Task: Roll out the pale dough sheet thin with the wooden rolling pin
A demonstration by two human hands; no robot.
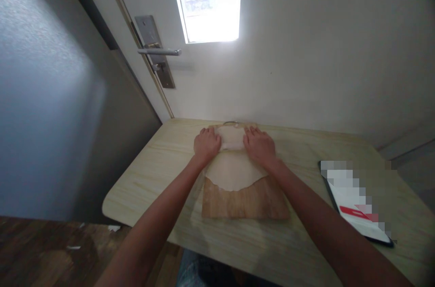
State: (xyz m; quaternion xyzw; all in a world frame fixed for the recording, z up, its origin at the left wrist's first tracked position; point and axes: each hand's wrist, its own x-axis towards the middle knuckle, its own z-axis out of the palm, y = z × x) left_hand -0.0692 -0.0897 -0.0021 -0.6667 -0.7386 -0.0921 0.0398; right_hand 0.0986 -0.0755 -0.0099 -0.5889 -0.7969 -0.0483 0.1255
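Note:
A thin, pale sheet of dough with an uneven edge lies over the upper part of a wooden cutting board. Across the dough, near its far end, runs a pale bar that looks like a rolling pin; its ends are hidden under my hands. My left hand presses down on the left end with its fingers curled forward. On the right end rests my right hand, its fingers bent over the far side. A thin metal loop handle shows at the board's far edge.
The board sits on a light wood-grain table against a white door with a metal lever handle and a bright window pane. At the right lies a dark-edged flat device, partly pixelated. A grey panel stands left.

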